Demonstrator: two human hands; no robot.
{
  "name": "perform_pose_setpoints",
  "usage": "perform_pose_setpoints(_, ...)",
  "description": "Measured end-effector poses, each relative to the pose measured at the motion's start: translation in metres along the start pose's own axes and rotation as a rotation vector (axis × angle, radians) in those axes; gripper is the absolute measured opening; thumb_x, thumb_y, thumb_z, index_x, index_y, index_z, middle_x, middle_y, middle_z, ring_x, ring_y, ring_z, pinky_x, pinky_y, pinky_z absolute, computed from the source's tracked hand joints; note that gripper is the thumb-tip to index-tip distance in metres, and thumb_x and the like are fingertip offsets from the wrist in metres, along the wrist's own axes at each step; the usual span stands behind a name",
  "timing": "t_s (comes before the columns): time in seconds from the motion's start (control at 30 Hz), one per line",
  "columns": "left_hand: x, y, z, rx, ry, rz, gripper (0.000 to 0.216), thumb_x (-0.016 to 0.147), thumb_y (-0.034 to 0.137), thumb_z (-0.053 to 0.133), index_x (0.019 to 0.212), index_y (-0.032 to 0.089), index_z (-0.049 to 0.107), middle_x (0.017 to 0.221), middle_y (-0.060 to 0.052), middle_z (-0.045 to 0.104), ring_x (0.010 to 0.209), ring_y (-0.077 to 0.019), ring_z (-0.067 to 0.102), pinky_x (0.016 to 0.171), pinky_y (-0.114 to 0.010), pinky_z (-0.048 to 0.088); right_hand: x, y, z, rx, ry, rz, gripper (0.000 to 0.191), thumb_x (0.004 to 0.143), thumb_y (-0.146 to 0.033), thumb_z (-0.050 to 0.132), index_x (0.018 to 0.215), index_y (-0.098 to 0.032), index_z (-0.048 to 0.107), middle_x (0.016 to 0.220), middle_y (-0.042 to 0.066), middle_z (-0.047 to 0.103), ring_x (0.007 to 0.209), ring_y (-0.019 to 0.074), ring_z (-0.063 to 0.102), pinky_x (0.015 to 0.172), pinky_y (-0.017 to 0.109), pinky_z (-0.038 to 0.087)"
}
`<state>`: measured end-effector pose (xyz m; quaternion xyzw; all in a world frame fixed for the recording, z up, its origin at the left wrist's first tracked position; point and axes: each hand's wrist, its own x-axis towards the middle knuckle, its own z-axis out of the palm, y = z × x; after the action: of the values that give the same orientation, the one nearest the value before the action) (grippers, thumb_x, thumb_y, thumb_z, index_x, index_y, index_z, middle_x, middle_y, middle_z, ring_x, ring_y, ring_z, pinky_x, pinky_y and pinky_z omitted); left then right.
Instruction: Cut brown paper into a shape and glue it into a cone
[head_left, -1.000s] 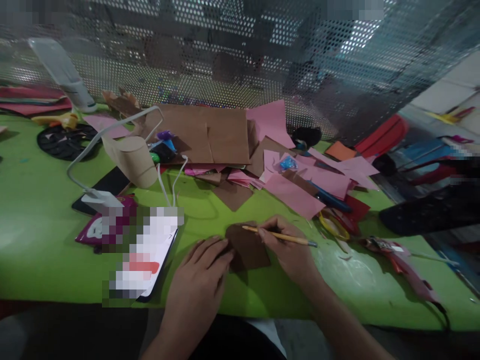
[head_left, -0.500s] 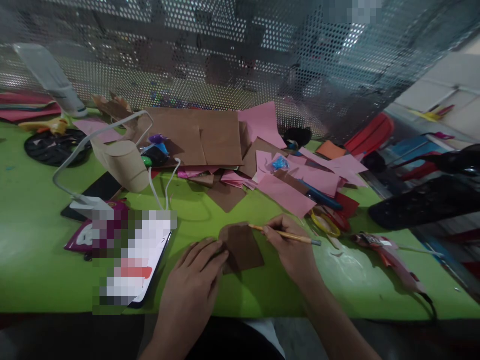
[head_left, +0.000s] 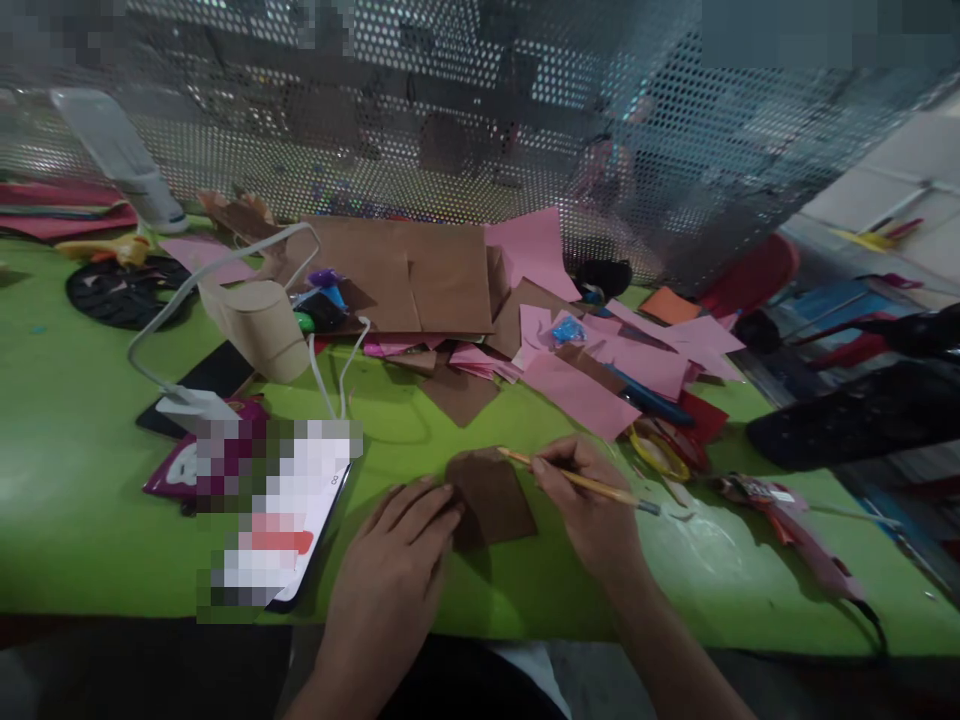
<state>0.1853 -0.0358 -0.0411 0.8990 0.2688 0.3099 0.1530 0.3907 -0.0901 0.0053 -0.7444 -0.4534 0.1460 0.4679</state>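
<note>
A small piece of brown paper [head_left: 496,503] with a rounded top left corner lies flat on the green table [head_left: 405,408]. My left hand [head_left: 405,535] rests flat with its fingers stretched out, the fingertips pressing on the paper's left edge. In my right hand [head_left: 589,505] a wooden pencil [head_left: 592,484] is pinched between thumb and fingers. Its tip touches or hovers just over the paper's top edge; I cannot tell which. The pencil's back end points to the right.
Left of my hands lies a lit phone [head_left: 307,530], beside a purple pouch [head_left: 232,450] and a white charger [head_left: 196,408]. Behind are a cardboard tube [head_left: 266,330], a brown paper bag [head_left: 420,275] and pink paper scraps [head_left: 577,385]. A pink glue gun [head_left: 806,545] and yellow-handled scissors [head_left: 660,455] lie right.
The whole view has shifted slightly, so things sit a little further right. The pencil's back end has tipped a little downward in my right hand. My left hand stays on the paper.
</note>
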Motion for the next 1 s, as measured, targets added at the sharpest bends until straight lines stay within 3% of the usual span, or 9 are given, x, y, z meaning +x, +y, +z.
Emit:
perform_pose_setpoints(0.2,0.001,0.002,0.0,0.006,-0.001,-0.011,0.035,0.088,0.008,0.052,0.117,0.021,0.066,0.121,-0.003,0.068,0.118,-0.0254,0.058,0.101,-0.049,0.049,-0.005,-0.003,0.013,0.152,-0.306,0.021,0.012,0.085,-0.033,0.06,0.08,-0.022,0.062,0.071,0.001,0.063,0.064,0.0163,0.057,0.055,0.027,0.044)
perform_pose_setpoints(0.5,0.001,0.002,-0.001,0.016,-0.005,-0.002,0.034,0.088,0.009,0.052,0.116,0.021,0.066,0.121,-0.003,0.069,0.118,-0.0262,0.058,0.102,-0.049,0.049,-0.003,-0.003,0.02,0.222,-0.411,-0.022,0.007,0.088,-0.028,0.062,0.086,-0.022,0.063,0.094,0.004,0.071,0.089,0.0199,0.065,0.078,0.032,0.05)
perform_pose_setpoints(0.63,0.001,0.002,-0.001,0.019,-0.005,0.002,0.035,0.088,0.01,0.051,0.118,0.021,0.065,0.121,-0.003,0.069,0.118,-0.0259,0.059,0.101,-0.048,0.049,-0.004,-0.002,0.019,0.123,-0.375,-0.041,0.007,0.088,-0.027,0.059,0.084,-0.022,0.063,0.082,0.002,0.068,0.076,0.0181,0.062,0.068,0.03,0.048)
perform_pose_setpoints(0.8,0.001,0.002,-0.001,0.004,0.006,-0.008,0.033,0.088,0.01,0.053,0.116,0.022,0.066,0.122,-0.003,0.068,0.117,-0.0245,0.059,0.101,-0.048,0.05,-0.003,0.001,0.012,-0.028,-0.209,-0.011,0.012,0.084,-0.028,0.06,0.074,-0.021,0.061,0.065,0.0,0.06,0.061,0.0161,0.054,0.054,0.027,0.04)
perform_pose_setpoints(1.0,0.0,0.001,0.0,-0.002,0.003,-0.009,0.033,0.087,0.01,0.053,0.115,0.022,0.066,0.124,-0.003,0.067,0.117,-0.0252,0.059,0.101,-0.05,0.049,-0.003,0.009,-0.002,-0.095,-0.041,-0.015,0.014,0.081,-0.026,0.058,0.068,-0.022,0.056,0.06,-0.002,0.054,0.056,0.0153,0.049,0.051,0.026,0.036)
